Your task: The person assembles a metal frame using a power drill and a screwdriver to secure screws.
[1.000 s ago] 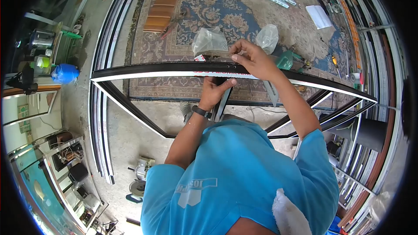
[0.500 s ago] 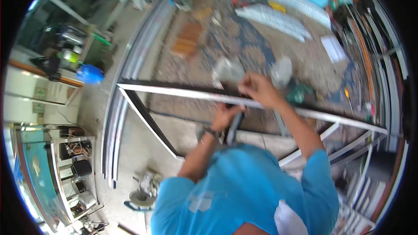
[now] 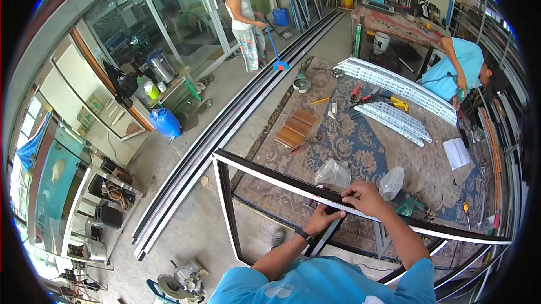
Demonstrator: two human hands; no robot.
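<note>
A long frame [image 3: 282,182] of white and dark profiles stands in front of me, over the edge of a patterned carpet. My left hand [image 3: 322,219] is at the near side of its top bar, thumb stretched along the bar and fingers curled behind it. On the top edge, just right of it, my right hand [image 3: 363,198] has thumb and fingertips pinched together; what is between them is too small to make out. Clear plastic bags [image 3: 333,173] lie on the carpet beyond the bar.
Long profiles [image 3: 186,169] run along the floor at left. Beyond the frame are wrapped strips [image 3: 397,87], brown boards [image 3: 296,129] and tools. A miter saw [image 3: 183,281] sits lower left. One person [image 3: 243,19] holds a blue broom; another [image 3: 456,67] bends at right; a third is behind a table.
The view has tilted up, showing more of the room. My right hand has come down from above the bar onto its top edge, closer to my left hand.
</note>
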